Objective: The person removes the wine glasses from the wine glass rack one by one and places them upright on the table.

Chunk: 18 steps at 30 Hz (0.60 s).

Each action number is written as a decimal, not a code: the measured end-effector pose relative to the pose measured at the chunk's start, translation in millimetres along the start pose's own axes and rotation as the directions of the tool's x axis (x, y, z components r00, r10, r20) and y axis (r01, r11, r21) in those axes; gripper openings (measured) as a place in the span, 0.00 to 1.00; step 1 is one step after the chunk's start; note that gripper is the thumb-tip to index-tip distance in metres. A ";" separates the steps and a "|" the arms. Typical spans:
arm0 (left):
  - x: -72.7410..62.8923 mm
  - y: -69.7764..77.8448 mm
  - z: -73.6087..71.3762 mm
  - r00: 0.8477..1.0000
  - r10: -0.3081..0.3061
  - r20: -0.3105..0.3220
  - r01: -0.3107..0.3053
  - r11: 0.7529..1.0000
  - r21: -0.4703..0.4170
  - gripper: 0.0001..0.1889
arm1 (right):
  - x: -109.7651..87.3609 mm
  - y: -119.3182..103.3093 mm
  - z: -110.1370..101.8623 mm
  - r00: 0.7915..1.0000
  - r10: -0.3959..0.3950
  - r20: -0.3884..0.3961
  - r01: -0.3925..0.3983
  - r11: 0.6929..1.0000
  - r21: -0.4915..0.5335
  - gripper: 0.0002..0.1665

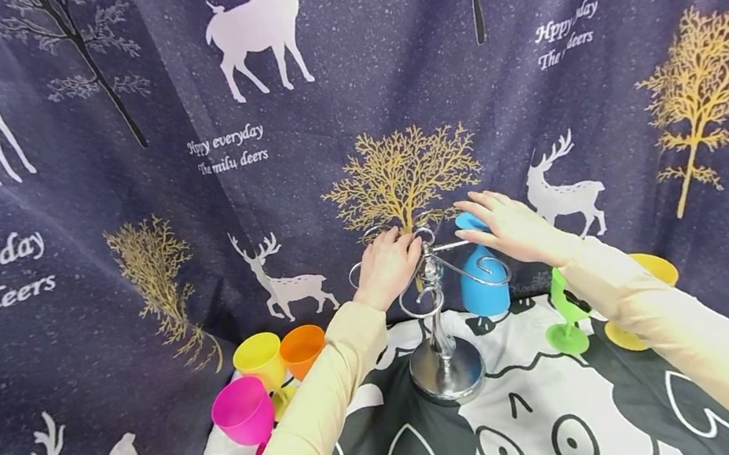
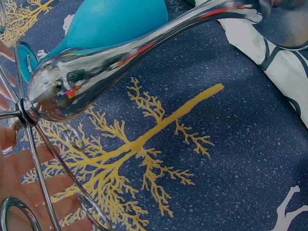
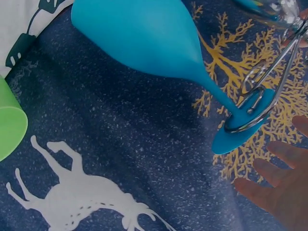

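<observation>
A chrome wine glass rack (image 1: 446, 370) with curled wire arms stands upright on the cloth. My left hand (image 1: 385, 267) is at its top; in the left wrist view the thumb touches the hub and the fingers (image 2: 45, 185) lie behind the wires. One blue wine glass (image 1: 485, 293) hangs upside down on the right side, its foot resting on a wire loop. Close to that foot is my right hand (image 1: 518, 228), fingers extended and spread. The right wrist view shows those fingers (image 3: 276, 173) apart from the glass's foot, holding nothing.
Left on the cloth stand a yellow goblet (image 1: 259, 358), an orange goblet (image 1: 302, 347) and a magenta goblet (image 1: 243, 412). To the right, a green goblet (image 1: 568, 337) and a yellow goblet (image 1: 655, 267) are partly behind my right forearm. A dark printed curtain (image 1: 345, 103) hangs behind.
</observation>
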<state>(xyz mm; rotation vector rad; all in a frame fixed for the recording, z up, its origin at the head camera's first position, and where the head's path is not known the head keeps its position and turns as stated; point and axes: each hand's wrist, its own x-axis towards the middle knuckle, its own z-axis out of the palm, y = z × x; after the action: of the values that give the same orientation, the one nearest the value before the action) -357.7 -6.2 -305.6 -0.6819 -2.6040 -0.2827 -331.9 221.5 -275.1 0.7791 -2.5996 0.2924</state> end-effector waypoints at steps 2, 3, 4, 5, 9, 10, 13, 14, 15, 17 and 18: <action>-0.2 0.2 0.1 1.000 -0.003 0.004 0.003 1.000 0.000 0.21 | 3.3 0.9 0.7 1.000 0.018 0.020 -0.018 1.000 0.000 0.34; -0.2 0.1 0.3 1.000 -0.004 0.005 0.004 1.000 0.001 0.21 | 5.1 1.4 1.3 0.999 0.031 0.029 -0.031 1.000 -0.001 0.35; 0.1 0.0 0.4 1.000 -0.005 0.004 0.005 1.000 0.000 0.22 | 6.7 2.0 2.0 0.998 0.044 0.040 -0.044 0.999 -0.002 0.35; 0.3 0.0 0.3 1.000 -0.007 0.006 0.007 1.000 0.000 0.22 | 8.4 2.6 2.9 0.997 0.053 0.050 -0.053 0.999 -0.003 0.36; 0.7 0.1 0.2 1.000 -0.010 0.005 0.010 1.000 -0.006 0.22 | 12.7 4.6 7.7 0.990 0.095 0.100 -0.095 0.995 0.000 0.38; 0.5 0.3 -0.1 1.000 -0.009 0.002 0.009 1.000 -0.009 0.22 | 13.5 5.2 9.1 0.989 0.099 0.111 -0.100 0.995 0.000 0.38; -0.3 0.3 -0.3 1.000 -0.005 -0.009 0.005 1.000 -0.009 0.22 | 14.9 6.0 12.8 0.985 0.108 0.135 -0.110 0.994 0.012 0.38; -0.6 0.2 -0.4 1.000 -0.003 -0.014 0.003 1.000 -0.009 0.21 | 15.3 6.1 13.8 0.985 0.102 0.138 -0.104 0.994 0.013 0.38; -0.9 0.2 -0.6 1.000 -0.002 -0.018 0.002 1.000 -0.010 0.21 | 15.7 6.6 15.1 0.986 0.096 0.139 -0.099 0.995 0.012 0.37; -1.2 0.5 -1.0 1.000 -0.002 -0.020 0.002 1.000 -0.007 0.21 | 16.2 7.0 17.2 0.987 0.080 0.136 -0.082 0.997 0.009 0.36; -1.2 0.6 -1.1 1.000 -0.001 -0.020 0.001 1.000 -0.005 0.21 | 16.5 7.0 18.0 0.988 0.075 0.136 -0.077 0.997 0.008 0.35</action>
<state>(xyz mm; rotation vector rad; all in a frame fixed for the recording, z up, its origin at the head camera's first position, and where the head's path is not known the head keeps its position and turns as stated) -356.1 -6.5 -305.1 -0.6761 -2.5853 -0.2957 -354.2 213.8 -284.5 0.7287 -2.7620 0.2878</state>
